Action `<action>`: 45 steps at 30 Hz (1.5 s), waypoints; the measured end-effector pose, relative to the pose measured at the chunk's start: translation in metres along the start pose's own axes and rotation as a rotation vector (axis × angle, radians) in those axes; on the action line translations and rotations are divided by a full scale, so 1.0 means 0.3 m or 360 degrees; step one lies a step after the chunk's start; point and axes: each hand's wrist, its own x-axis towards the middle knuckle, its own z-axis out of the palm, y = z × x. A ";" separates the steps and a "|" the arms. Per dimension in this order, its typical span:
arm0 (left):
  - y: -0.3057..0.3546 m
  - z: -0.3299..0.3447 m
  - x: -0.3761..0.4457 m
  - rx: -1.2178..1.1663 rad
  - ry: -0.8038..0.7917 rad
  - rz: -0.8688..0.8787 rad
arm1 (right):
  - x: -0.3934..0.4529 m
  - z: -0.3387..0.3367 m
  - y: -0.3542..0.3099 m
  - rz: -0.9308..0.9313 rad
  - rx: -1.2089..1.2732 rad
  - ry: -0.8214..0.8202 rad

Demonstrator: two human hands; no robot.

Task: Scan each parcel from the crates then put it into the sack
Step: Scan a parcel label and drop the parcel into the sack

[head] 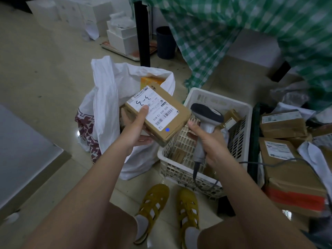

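- Left hand (133, 126) grips the parcel (162, 115), thumb on its label, above the sack (107, 97).
- Right hand (211, 142) grips the scanner (206, 121) over the crate (221, 103).

There was one white sack (107, 97), one white crate (181, 169) and one scanner (206, 119). One parcel (158, 114) was held up, with at least three more parcels (283, 124) heaped at the right. Two hands showed, and two yellow shoes (154, 200).
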 end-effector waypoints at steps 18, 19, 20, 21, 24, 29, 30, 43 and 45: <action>-0.024 -0.017 0.022 0.0119 -0.0376 -0.0199 | 0.046 -0.057 -0.053 -0.0208 -0.0062 0.0230; -0.022 -0.003 0.014 0.0087 -0.0376 -0.0174 | 0.039 -0.054 -0.047 -0.0204 -0.0057 0.0239; -0.022 0.013 0.006 0.0073 -0.0389 -0.0144 | 0.031 -0.051 -0.038 -0.0199 -0.0040 0.0237; -0.025 0.028 -0.001 0.0088 -0.0409 -0.0123 | 0.027 -0.046 -0.028 -0.0189 -0.0014 0.0228; -0.026 0.063 -0.015 0.0147 -0.0510 -0.0120 | 0.035 -0.027 -0.011 -0.0156 0.0151 0.0290; -0.031 0.071 -0.030 0.0379 -0.0587 -0.0166 | 0.070 -0.028 -0.014 -0.0080 0.0213 0.0418; -0.037 0.070 -0.029 0.0426 -0.0587 -0.0174 | 0.068 -0.026 -0.016 -0.0093 0.0191 0.0385; -0.104 0.020 0.060 0.0355 -0.0317 -0.0148 | -0.034 0.010 -0.054 -0.0157 -0.0447 0.0156; -0.110 0.019 0.075 0.0257 -0.0205 -0.0112 | -0.058 0.005 -0.048 -0.0182 -0.0556 0.0058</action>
